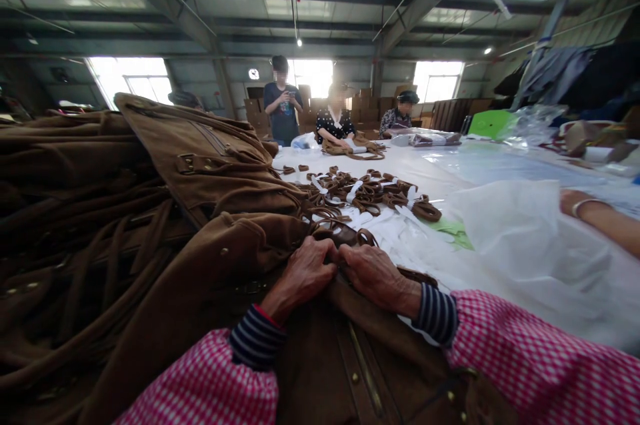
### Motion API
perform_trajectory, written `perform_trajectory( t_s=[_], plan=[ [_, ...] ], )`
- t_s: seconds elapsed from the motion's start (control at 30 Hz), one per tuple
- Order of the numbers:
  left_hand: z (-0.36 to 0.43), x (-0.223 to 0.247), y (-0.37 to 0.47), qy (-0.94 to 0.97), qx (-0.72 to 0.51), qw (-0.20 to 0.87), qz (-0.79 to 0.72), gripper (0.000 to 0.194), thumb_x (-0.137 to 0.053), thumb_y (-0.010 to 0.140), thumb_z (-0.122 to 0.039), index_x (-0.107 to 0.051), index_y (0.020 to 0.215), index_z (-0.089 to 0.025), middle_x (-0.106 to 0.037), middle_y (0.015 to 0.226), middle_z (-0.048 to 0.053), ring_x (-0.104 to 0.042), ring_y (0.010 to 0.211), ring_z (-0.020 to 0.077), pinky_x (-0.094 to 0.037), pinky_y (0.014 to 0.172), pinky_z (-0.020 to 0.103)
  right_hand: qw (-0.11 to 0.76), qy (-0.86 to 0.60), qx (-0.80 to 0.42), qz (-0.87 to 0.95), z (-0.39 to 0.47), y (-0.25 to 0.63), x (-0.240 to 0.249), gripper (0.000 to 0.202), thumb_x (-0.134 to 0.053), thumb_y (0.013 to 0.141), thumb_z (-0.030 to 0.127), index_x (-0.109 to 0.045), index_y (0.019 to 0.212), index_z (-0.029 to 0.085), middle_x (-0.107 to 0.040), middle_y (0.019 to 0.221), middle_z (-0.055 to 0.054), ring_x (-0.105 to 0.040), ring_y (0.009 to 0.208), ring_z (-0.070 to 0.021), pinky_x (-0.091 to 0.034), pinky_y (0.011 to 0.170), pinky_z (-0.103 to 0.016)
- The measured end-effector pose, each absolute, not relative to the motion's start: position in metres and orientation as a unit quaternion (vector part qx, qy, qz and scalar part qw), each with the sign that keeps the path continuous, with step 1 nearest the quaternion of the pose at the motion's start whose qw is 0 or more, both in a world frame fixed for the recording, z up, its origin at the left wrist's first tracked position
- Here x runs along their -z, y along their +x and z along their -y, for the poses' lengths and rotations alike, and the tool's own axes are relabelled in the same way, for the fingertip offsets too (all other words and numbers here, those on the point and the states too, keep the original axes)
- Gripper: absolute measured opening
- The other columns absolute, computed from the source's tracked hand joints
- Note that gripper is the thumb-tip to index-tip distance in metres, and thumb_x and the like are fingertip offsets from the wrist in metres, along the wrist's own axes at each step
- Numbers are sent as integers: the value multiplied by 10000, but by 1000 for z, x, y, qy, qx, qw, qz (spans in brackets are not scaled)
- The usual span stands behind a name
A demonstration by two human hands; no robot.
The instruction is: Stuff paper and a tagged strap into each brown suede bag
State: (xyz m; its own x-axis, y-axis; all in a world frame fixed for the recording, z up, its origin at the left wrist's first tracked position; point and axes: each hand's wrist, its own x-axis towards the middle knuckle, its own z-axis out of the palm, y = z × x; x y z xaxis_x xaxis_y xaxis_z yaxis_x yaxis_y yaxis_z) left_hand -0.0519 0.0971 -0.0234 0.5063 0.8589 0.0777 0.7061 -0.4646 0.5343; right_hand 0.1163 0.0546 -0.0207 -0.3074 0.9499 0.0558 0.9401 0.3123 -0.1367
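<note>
A large brown fabric bag [310, 351] with a zipper and brass studs lies right in front of me. My left hand [307, 271] is closed on the bag's upper edge. Close against it, my right hand [370, 271] also grips that edge, fingers curled and thumbs almost meeting. What lies between the fingertips is hidden. Just beyond my hands, a heap of brown straps [360, 191] with white wrappings spreads over the table.
Brown bags [215, 151] are piled high on my left. White sheeting [530, 245] covers the table [445, 161] at right, where another person's forearm [610, 221] reaches in. Several people are across the table. A green box [487, 123] stands at the far right.
</note>
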Motion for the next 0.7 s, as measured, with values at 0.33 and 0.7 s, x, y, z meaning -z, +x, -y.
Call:
perform_trajectory(
  t_s=[0.33,0.7],
  plan=[
    [-104,28,-56,843,-180,225,-454,193,-518,800,-138,-558,965,-230,-603,950,14,-563,905,188,-426,819,294,82,-551,-53,829,-51,117,24,270,-441,975,136,-663,1123,174,-747,992,-90,-696,897,-211,-410,733,-288],
    [-98,12,-50,882,-75,109,-452,249,-537,878,-215,-750,947,-323,-693,947,25,-578,997,236,-422,795,316,250,-497,-80,827,-53,130,61,324,-419,921,76,-662,1103,192,-729,947,-66,-684,847,-191,-487,747,-263]
  ],
)
